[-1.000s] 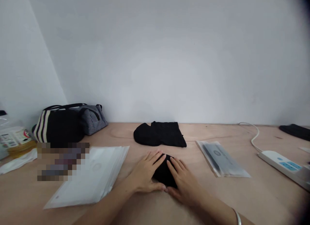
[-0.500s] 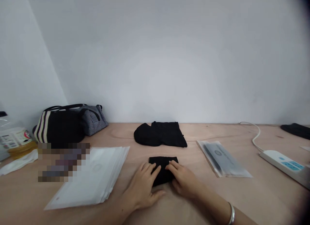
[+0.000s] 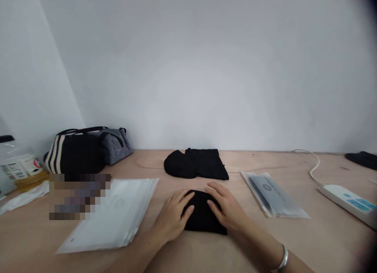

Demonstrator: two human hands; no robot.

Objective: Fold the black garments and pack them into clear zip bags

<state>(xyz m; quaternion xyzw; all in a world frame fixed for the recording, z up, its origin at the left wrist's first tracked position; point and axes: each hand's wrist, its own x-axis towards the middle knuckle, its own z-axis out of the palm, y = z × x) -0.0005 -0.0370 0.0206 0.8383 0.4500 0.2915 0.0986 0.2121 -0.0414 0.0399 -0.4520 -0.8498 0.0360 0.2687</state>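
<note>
A folded black cloth lies flat on the wooden table in front of me. My left hand rests along its left edge, fingers spread and thumb lying over the cloth. Across the cloth's right side lies my right hand, fingers stretched out, with the fingertips at its top edge and surface. Both hands touch the cloth without gripping it. Part of each side of the cloth is hidden under the hands. Behind it, near the wall, another black fabric piece with a rounded left end lies flat.
On the left are a stack of frosted zip bags, a black bag with white stripes, a striped bag and a bottle of yellow liquid. To the right lie a filled frosted bag and a white power strip.
The black cloth now spreads wider, its lower right corner reaching further right and nearer me. My right hand has shifted right, its fingers straightened; my left hand has moved slightly and stays on the left side.
</note>
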